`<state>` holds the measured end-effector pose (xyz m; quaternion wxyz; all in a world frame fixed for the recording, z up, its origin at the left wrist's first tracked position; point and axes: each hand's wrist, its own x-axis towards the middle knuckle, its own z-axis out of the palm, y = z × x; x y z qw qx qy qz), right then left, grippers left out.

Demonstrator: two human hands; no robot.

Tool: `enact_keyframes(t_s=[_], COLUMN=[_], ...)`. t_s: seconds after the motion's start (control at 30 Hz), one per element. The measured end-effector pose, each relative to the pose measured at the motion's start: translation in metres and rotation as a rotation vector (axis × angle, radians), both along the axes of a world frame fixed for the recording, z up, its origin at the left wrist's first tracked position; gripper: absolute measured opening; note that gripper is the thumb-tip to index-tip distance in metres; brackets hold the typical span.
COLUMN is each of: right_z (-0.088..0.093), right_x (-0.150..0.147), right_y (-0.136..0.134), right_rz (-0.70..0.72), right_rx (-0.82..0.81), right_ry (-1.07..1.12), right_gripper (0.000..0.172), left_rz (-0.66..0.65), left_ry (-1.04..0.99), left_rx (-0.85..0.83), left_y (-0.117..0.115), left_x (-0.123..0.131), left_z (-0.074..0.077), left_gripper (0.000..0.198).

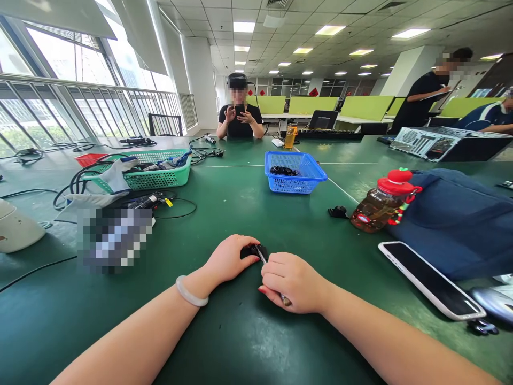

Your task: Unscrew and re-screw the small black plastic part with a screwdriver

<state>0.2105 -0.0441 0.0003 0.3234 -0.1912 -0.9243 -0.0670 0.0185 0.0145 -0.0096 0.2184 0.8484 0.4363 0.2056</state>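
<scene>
Fingers and thumb of my left hand (232, 258) pinch a small black part (262, 250) against the green table. My right hand (292, 282) is closed around a slim hand tool (261, 255) with a metal shaft. A brownish handle end sticks out below my fist. The tool's shaft meets the black part, though its tip is too small to make out. Most of the handle is hidden in my fingers. Farther up the table, a blue basket (295, 184) holds several black pieces.
Left of me are a green basket (160, 179) with gloves, and loose cables. On the right are a red-lidded bottle (371, 206), a dark blue bag (452, 219), a phone (430, 278) and a mouse (495, 303). A person (239, 117) sits opposite, holding a dark object.
</scene>
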Motion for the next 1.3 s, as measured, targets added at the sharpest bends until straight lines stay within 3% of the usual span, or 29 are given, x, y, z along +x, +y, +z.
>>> enact_keyframes(t_s=[0.27, 0.47, 0.6, 0.87, 1.03, 1.3], right_z=[-0.013, -0.010, -0.007, -0.007, -0.003, 0.000], right_x=[-0.009, -0.006, -0.002, 0.010, 0.010, 0.012], right_y=[0.000, 0.003, 0.002, 0.007, 0.007, -0.002], right_rz=[-0.031, -0.080, -0.095, -0.160, -0.185, -0.202], right_rx=[0.111, 0.110, 0.075, -0.297, -0.279, -0.251], right_ry=[-0.129, -0.094, 0.021, 0.274, 0.467, 0.530], right_gripper=[0.030, 0.030, 0.030, 0.012, 0.001, 0.010], left_rz=[0.059, 0.096, 0.103, 0.085, 0.070, 0.069], left_ry=[-0.056, -0.190, -0.195, -0.211, -0.215, -0.205], left_rx=[-0.058, -0.143, -0.152, -0.174, -0.200, -0.207], left_y=[0.003, 0.005, 0.004, 0.005, 0.007, 0.005], left_x=[-0.002, -0.003, -0.003, -0.003, -0.004, -0.003], left_z=[0.000, -0.002, -0.001, -0.003, -0.005, -0.001], left_gripper=[0.033, 0.052, 0.054, 0.036, 0.031, 0.037])
